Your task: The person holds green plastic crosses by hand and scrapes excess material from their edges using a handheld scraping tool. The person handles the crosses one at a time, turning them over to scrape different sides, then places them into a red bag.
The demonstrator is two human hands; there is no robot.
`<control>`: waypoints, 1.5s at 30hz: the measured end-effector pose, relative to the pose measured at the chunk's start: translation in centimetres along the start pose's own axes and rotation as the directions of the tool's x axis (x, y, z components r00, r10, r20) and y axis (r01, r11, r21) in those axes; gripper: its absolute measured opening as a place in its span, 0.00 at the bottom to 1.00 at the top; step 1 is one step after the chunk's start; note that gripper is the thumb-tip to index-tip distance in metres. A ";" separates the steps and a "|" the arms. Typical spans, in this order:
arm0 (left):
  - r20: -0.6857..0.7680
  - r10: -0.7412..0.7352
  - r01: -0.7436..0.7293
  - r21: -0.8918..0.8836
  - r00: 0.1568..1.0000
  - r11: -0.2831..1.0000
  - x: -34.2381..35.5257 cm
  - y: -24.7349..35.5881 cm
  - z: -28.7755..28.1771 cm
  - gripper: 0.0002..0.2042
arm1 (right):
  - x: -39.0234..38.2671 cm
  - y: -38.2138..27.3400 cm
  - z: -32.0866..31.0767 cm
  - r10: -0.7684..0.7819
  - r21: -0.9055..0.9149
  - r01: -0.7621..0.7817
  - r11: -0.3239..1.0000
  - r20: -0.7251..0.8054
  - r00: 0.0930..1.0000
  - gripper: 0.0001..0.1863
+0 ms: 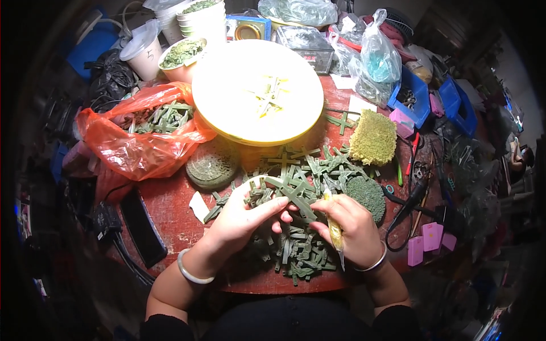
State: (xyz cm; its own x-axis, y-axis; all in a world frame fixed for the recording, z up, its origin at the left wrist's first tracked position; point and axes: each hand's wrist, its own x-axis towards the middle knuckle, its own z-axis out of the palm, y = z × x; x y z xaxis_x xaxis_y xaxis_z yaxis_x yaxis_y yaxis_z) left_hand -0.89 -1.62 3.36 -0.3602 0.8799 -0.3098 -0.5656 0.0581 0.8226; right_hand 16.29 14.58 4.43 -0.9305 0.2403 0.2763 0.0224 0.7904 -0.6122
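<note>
My left hand [254, 219] pinches a flat dark-green cross-shaped piece [301, 202] between thumb and fingers, over the middle of the table. My right hand [354, 228] grips a slim yellow tube wrapped in clear film [335, 227]. One pale narrow end points up beside the cross, and the other trails below the hand. I cannot make out exactly what kind of tube it is. Beneath and around both hands lies a heap of similar green pieces [301, 250], many of them jumbled together. A round green textured block [365, 198] sits just beyond my right hand.
A brightly lit round yellow-white lid or tray [219, 111] holds several crosses. An orange-red plastic bag [128, 156] of green pieces is left of it. A yellow-green sponge [373, 137], blue bins [410, 94], pink blocks [432, 235] and pliers-like tools lie right; a black phone [142, 227] lies left.
</note>
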 end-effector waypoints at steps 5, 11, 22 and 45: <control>-0.032 0.011 -0.012 -0.021 0.999 1.000 0.1 -0.2 -0.2 0.11 | -0.3 0.3 0.0 0.051 -0.030 -0.053 0.998 -0.072 0.996 0.14; 0.001 -0.008 0.008 -0.025 1.000 1.000 0.0 0.0 -0.4 0.11 | -0.3 0.6 -0.3 0.190 0.260 -0.157 0.953 -0.106 0.976 0.11; 0.044 -0.060 0.063 -0.088 0.997 0.994 0.1 0.2 -0.8 0.13 | -0.7 1.0 -0.3 0.393 0.748 -0.311 0.586 0.073 0.916 0.09; 0.028 0.051 -0.049 -0.066 0.998 0.997 -0.4 0.0 0.7 0.14 | -0.4 -0.6 1.1 -0.228 0.118 0.260 0.958 -0.231 0.946 0.16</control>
State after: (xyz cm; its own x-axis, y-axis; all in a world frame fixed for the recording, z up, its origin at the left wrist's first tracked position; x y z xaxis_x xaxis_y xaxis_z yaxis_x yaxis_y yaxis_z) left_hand -0.25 -1.65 3.78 -0.3674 0.8946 -0.2544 -0.5950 -0.0159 0.8036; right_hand 16.30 13.37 3.92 -0.8009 0.1773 0.5720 -0.2634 0.7535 -0.6024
